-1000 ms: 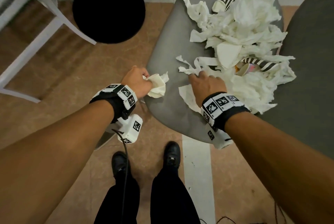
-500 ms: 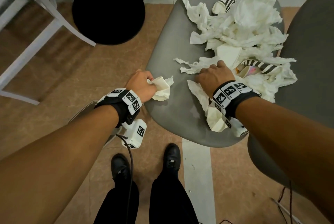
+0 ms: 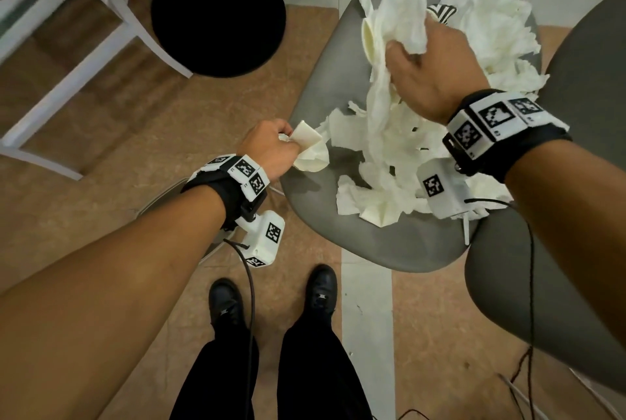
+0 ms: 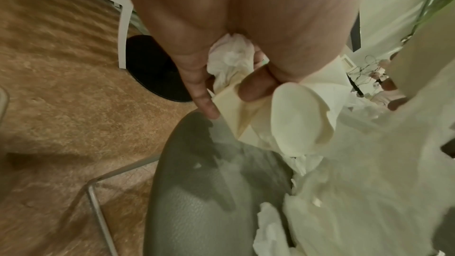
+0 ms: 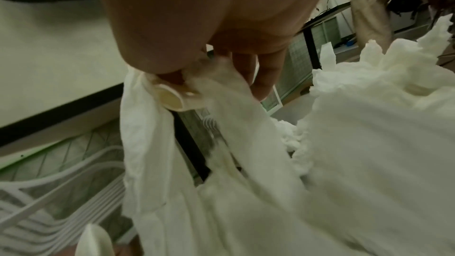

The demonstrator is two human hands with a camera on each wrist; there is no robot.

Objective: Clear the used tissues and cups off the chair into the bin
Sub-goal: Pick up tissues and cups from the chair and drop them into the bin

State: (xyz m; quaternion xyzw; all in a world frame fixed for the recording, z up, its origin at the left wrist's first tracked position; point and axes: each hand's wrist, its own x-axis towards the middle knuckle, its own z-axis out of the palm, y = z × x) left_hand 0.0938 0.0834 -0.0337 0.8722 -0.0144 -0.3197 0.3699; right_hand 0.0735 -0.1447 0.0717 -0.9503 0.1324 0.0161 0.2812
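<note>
Your black shoes stand on the brown floor before the grey chair. At the seat's near left edge, your left hand has its fingers curled round a crumpled tissue. Farther in, your right hand, raised above the pile of tissues, grips a long bunch of tissue with a pale cup pinched in. A striped cup shows behind; the black bin stands far left.
</note>
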